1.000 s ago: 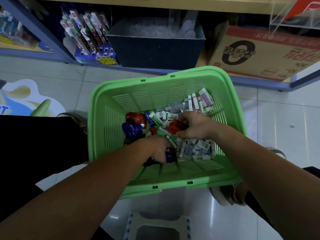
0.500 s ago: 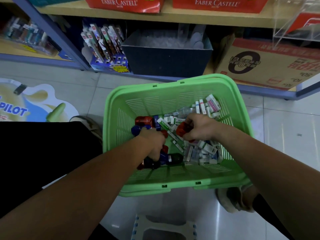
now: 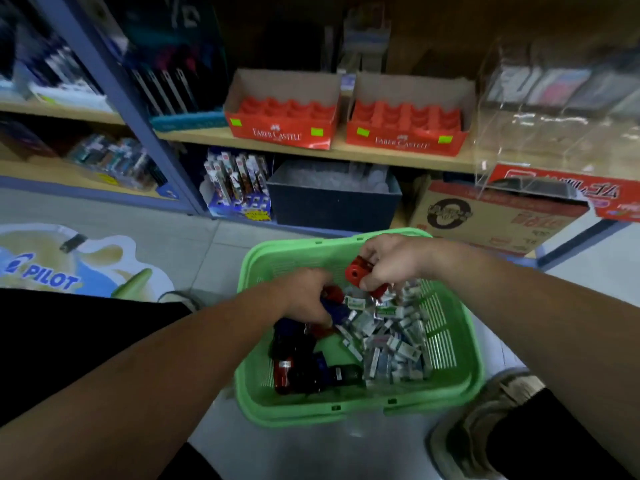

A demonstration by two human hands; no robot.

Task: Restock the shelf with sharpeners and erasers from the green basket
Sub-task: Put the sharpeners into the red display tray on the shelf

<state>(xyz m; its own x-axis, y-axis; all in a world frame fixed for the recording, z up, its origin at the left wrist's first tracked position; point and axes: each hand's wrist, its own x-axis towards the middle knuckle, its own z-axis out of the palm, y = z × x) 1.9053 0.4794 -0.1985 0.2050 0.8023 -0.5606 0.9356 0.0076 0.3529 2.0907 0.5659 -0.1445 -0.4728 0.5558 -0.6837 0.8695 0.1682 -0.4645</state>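
Observation:
A green basket (image 3: 446,393) sits on the floor in front of me. Its right half holds several white wrapped erasers (image 3: 391,337); its left half holds red, blue and dark sharpeners (image 3: 298,368). My right hand (image 3: 391,259) is raised over the basket's far rim and grips red sharpeners (image 3: 358,271). My left hand (image 3: 304,296) is down among the sharpeners with its fingers curled round a blue sharpener (image 3: 334,308) and a red one. On the wooden shelf (image 3: 346,152) stand two red Faber-Castell display boxes (image 3: 282,112) with open slots.
A clear acrylic bin (image 3: 554,109) stands right of the red boxes. Below the shelf are a dark tub (image 3: 332,206), a cardboard carton (image 3: 491,216) and a pen display (image 3: 239,183). A blue shelf post (image 3: 138,109) rises at left. My shoe (image 3: 485,420) is beside the basket.
My view has tilted up, bringing the shelf and red boxes into sight. My right hand has lifted out of the pile with red sharpeners. My left hand stays low in the basket.

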